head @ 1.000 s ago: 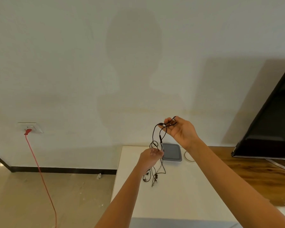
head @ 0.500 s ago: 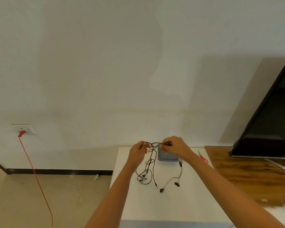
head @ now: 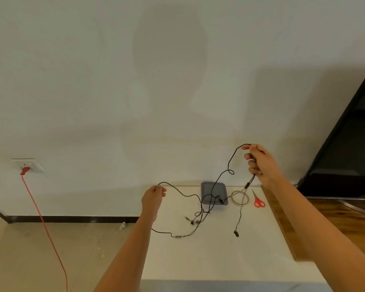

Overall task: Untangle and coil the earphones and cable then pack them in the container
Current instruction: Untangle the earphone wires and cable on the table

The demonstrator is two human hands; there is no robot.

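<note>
Thin black earphones (head: 202, 209) stretch between my hands above the white table (head: 215, 256). My left hand (head: 153, 196) pinches one stretch of the wire at the table's far left. My right hand (head: 258, 162), raised higher at the right, grips another stretch near the splitter. One earbud (head: 236, 233) dangles below my right hand. A tangle of wire with other ends lies on the table around the middle. A pale coiled cable (head: 240, 197) lies beside the grey container (head: 214, 191) at the table's far edge.
Red-handled scissors (head: 258, 200) lie right of the coiled cable. A dark TV screen (head: 346, 148) stands on a wooden surface (head: 335, 224) at the right. A red cord (head: 42, 222) runs from a wall socket (head: 27, 165) down to the floor at the left.
My hands have moved apart: the right rose up and to the right, the left went left. The earphone wire has been drawn out longer between them.
</note>
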